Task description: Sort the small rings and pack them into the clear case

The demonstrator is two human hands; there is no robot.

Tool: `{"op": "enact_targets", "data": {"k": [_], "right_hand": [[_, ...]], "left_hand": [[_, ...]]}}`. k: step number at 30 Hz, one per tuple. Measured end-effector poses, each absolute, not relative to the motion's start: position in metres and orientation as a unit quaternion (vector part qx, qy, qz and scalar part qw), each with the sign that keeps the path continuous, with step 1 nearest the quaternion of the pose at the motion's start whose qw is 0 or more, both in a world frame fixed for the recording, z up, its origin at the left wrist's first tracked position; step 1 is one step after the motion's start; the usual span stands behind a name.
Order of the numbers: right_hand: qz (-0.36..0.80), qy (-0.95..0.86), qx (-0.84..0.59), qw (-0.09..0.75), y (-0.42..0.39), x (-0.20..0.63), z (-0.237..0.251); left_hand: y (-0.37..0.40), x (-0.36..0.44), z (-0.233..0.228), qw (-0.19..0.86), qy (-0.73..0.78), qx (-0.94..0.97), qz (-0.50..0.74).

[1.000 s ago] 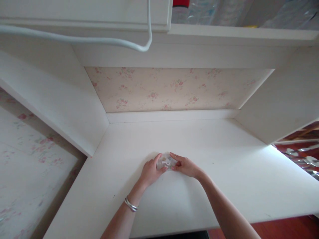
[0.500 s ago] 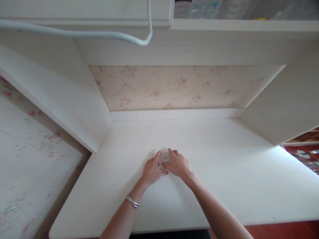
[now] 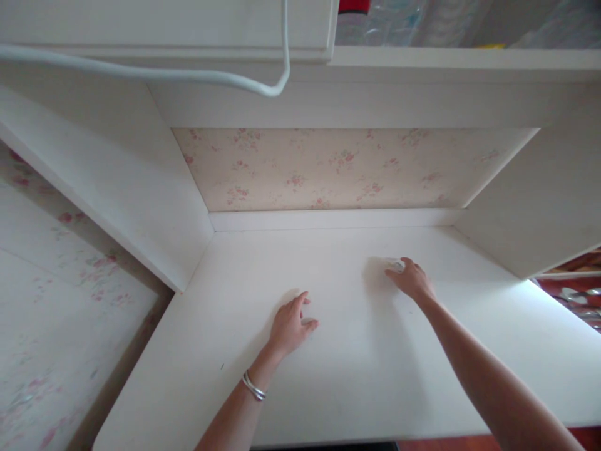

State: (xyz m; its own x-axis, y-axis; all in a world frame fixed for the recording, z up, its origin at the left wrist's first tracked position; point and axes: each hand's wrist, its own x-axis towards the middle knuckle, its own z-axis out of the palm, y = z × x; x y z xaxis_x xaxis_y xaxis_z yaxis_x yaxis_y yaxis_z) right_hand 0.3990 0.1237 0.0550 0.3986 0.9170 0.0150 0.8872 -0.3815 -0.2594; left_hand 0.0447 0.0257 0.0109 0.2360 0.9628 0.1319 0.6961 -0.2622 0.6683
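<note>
My right hand [image 3: 411,279] is closed around a small whitish object [image 3: 395,265], partly see-through, over the right-hand side of the white desktop [image 3: 338,376]. Fingers and thumb cover much of it, so its kind is not clear. A shadow falls on the surface to its left. My left hand [image 3: 290,324], with silver bangles [image 3: 254,386] on the wrist, rests at the middle of the desktop. Its thumb and fingers are apart, with nothing between them.
White side panels [image 3: 154,213] stand left and right, with flowered wallpaper [image 3: 319,169] behind. Overhead are a cabinet door [image 3: 164,25], a white cable [image 3: 188,76] and a shelf [image 3: 460,57] holding clear plastic items. Shiny utensils [image 3: 582,297] lie at the far right.
My right hand has moved right and away from my left hand, carrying the small whitish object that was between both hands. My left hand has let go and stays nearly in place.
</note>
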Motion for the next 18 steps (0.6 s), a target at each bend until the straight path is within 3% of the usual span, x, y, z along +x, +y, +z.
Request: {"op": "enact_targets", "data": {"k": [8,11,14,18], "right_hand": [[0.084,-0.525,-0.844,0.071,0.129,0.43,0.038],[0.01,-0.553,-0.829,0.076,0.124,0.418,0.045],[-0.077,-0.614,-0.774,0.136,0.114,0.389,0.057],[-0.056,-0.731,-0.637,0.239,0.091,0.328,0.064]], "left_hand": [[0.023,0.045,0.016,0.219,0.543,0.763,0.273],[0.023,0.044,0.02,0.221,0.535,0.767,0.276],[0.023,0.044,0.02,0.223,0.528,0.769,0.283],[0.023,0.044,0.018,0.219,0.531,0.765,0.292]]}}
